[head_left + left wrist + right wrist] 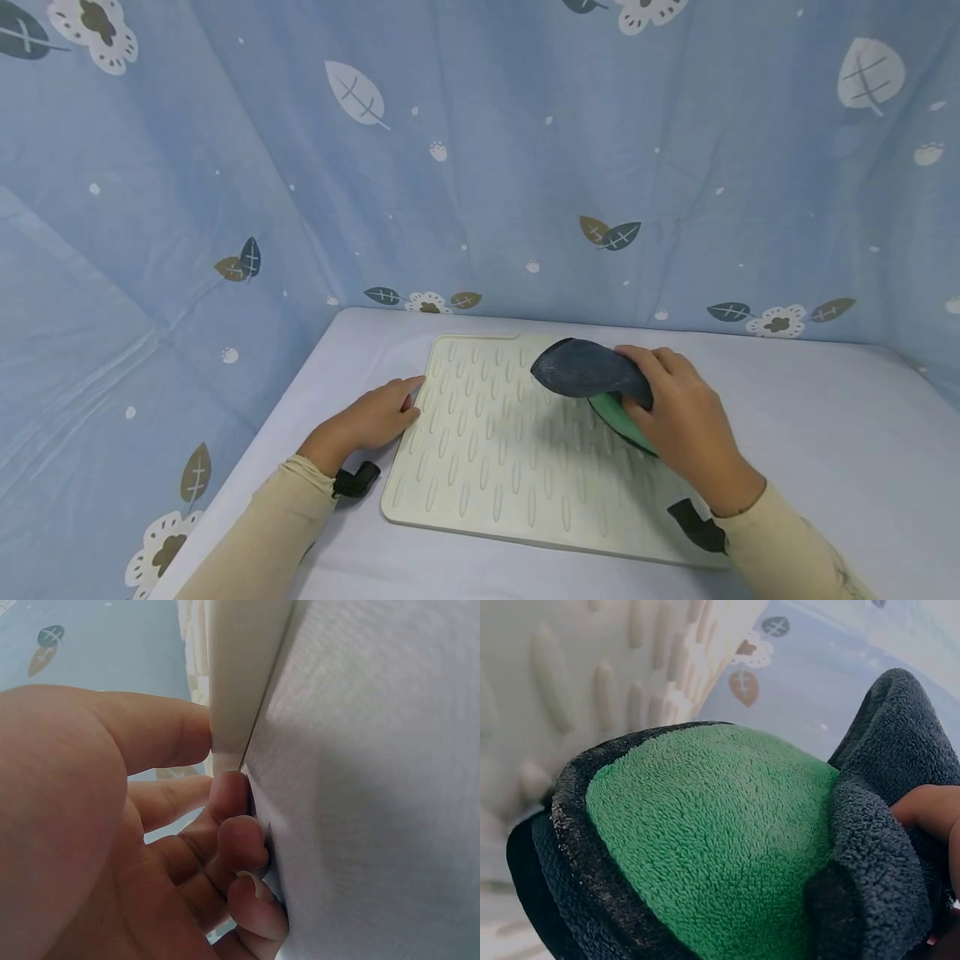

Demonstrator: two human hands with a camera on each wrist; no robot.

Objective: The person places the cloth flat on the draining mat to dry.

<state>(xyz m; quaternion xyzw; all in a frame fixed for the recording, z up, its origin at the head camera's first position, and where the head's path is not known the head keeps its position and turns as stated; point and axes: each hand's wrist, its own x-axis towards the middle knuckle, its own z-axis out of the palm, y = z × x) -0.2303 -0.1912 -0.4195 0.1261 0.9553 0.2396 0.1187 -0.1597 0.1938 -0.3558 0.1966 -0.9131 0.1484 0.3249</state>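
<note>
A cream ribbed mat (pixel 480 450) lies flat on the white table (pixel 825 433). My left hand (pixel 382 412) sits at the mat's left edge. In the left wrist view the thumb and a curled forefinger of that hand (pixel 217 761) pinch the mat's edge (pixel 247 667), with the other fingers curled against the table (pixel 375 787). My right hand (pixel 675 417) grips a bunched cloth (pixel 585 371), dark grey outside and green inside, which rests on the mat's far right part. In the right wrist view the cloth (pixel 705 840) fills the frame above the mat (pixel 555 690), and one fingertip (pixel 926 814) shows.
A blue curtain with leaf and flower prints (pixel 480 167) closes off the back and left sides right behind the table. Bare tabletop stretches to the right of the mat. Black straps sit at both wrists.
</note>
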